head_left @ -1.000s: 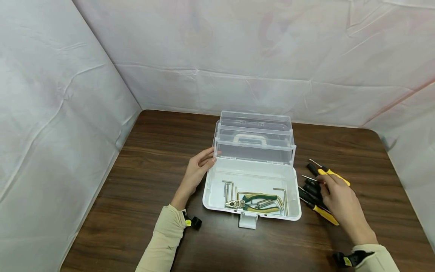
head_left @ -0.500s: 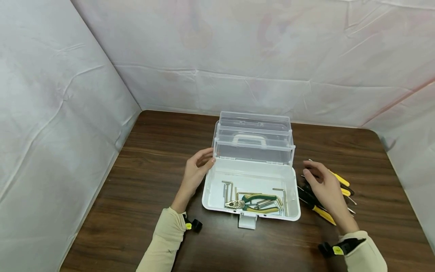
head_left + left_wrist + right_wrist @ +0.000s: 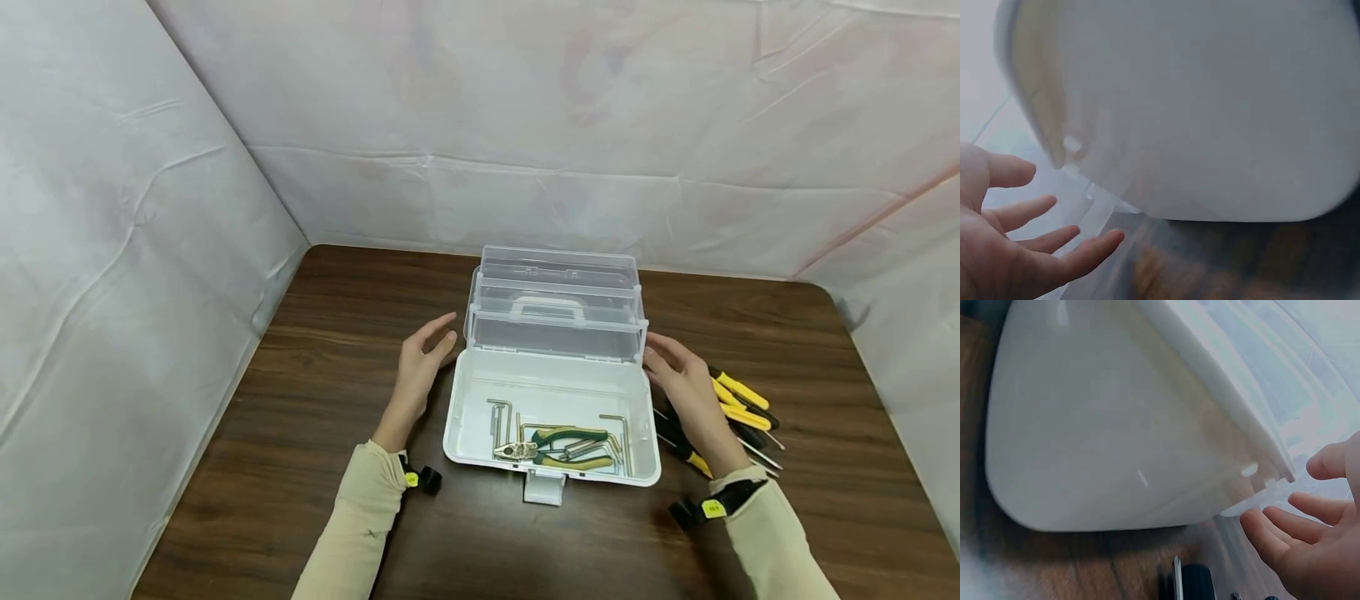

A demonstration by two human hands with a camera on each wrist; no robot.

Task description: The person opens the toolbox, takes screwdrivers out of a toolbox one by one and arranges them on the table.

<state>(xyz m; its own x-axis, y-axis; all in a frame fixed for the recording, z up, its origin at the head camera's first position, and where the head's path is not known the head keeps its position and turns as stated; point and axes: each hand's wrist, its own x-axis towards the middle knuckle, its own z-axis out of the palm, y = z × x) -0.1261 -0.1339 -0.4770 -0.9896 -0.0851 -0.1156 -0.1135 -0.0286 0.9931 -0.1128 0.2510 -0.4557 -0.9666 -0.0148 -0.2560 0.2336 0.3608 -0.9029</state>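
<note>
A white toolbox (image 3: 555,375) lies on the table with its clear lid (image 3: 558,268) swung back. Inside it are green-and-yellow pliers (image 3: 576,433) and several L-shaped hex keys (image 3: 627,442). My left hand (image 3: 415,371) hovers by the box's back left corner, fingers spread and apart from it; the left wrist view shows the palm (image 3: 997,256) holding nothing. At the back right corner is my right hand (image 3: 688,387), its fingers near the hinge side. In the right wrist view the loosely bent fingers (image 3: 1300,528) are beside that corner; contact cannot be told.
Several screwdrivers (image 3: 742,390) with yellow and black handles lie to the right of the box, partly behind my right hand and forearm. A white latch (image 3: 543,488) hangs off the box's front. White cloth walls (image 3: 480,204) edge the brown table (image 3: 360,292).
My right hand has left the screwdrivers and moved left to the box's back right corner. The left hand has come slightly away from the lid's left edge. Some screwdrivers now lie farther right.
</note>
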